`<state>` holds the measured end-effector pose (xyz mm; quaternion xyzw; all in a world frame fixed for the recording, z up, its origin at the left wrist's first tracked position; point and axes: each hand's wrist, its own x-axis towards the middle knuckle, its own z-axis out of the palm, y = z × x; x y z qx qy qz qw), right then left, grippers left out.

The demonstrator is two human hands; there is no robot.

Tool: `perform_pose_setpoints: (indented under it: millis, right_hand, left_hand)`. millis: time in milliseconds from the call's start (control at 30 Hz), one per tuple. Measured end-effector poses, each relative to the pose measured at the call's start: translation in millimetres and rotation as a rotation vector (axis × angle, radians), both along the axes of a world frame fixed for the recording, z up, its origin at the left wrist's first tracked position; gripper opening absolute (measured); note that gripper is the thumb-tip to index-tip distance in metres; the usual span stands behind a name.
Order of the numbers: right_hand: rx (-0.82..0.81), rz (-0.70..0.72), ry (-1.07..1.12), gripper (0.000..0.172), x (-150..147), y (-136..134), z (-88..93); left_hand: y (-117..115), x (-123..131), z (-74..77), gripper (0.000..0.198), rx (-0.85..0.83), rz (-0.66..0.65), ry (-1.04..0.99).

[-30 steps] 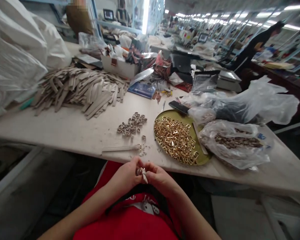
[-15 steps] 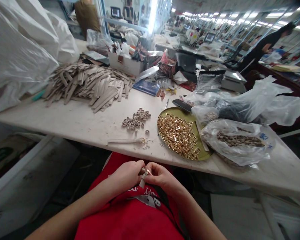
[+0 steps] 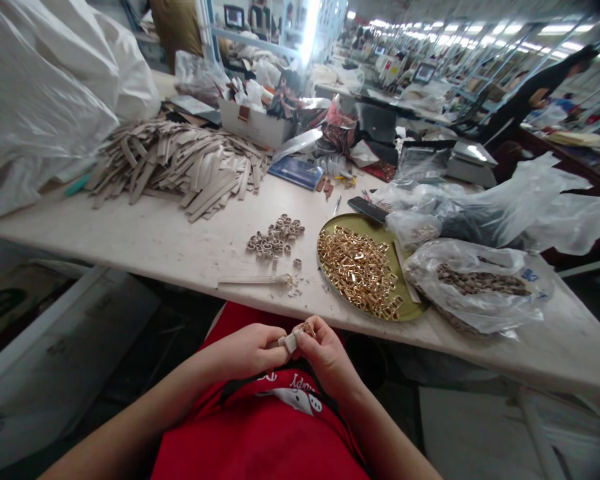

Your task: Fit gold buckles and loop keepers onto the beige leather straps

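Just off the table's front edge, both hands meet in front of the red apron. My left hand (image 3: 255, 350) is closed on a short beige strap (image 3: 291, 343), whose folded end sticks out between the fingers. My right hand (image 3: 325, 353) pinches a small gold buckle (image 3: 309, 329) against that end; the fingers partly hide how the two join. Beyond the hands lie a finished-looking strap (image 3: 253, 281) with a gold piece at its right end and a cluster of small beige loops (image 3: 275, 237). A round olive tray (image 3: 413, 310) at the right holds a heap of gold buckles (image 3: 357, 270).
A large pile of beige strips (image 3: 180, 163) covers the table's (image 3: 105, 233) back left. On the right sits a clear plastic bag (image 3: 480, 280) of small brown pieces. Behind are a blue booklet (image 3: 296, 173) and a white box (image 3: 253, 123). Other people stand farther off.
My hands have turned the strap from pointing down to lying more sideways. The gold buckle now shows above my right fingers. The view has shifted slightly.
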<state>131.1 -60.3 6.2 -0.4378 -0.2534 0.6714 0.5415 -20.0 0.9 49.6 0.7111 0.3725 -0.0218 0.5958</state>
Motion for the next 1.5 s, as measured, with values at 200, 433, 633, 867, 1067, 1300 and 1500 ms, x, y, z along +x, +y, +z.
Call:
perform_pose_setpoints:
  millis: [200, 433, 633, 867, 1067, 1300, 1500]
  right_hand:
    - [0.01, 0.141, -0.332, 0.02, 10, 5, -3.7]
    - [-0.195, 0.236, 0.082, 0.025, 14, 14, -5.7]
    - [-0.14, 0.243, -0.009, 0.026, 18, 18, -9.2]
    - [-0.047, 0.307, -0.462, 0.017, 25, 18, -7.1]
    - [-0.01, 0.364, -0.558, 0.011, 32, 17, -10.9]
    - [0.048, 0.331, -0.649, 0.014, 29, 11, -16.0]
    - [0.199, 0.205, -0.753, 0.005, 24, 1, -15.1]
  left_hand:
    - [7, -2, -9.7, 0.022, -0.074, 0.059, 0.005]
    - [12, -4, -26.2, 0.032, -0.419, 0.102, -0.186]
    - [18, -3, -26.8, 0.032, -0.472, 0.107, -0.213]
    - [18, 5, -26.5, 0.028, -0.278, 0.076, -0.054]
    - [16, 8, -22.1, 0.03, -0.1, 0.005, 0.001]
    - [13, 14, -24.4, 0.027, -0.155, 0.06, 0.019]
    - [11, 11, -20.6, 0.036, 0.03, 0.003, 0.071]
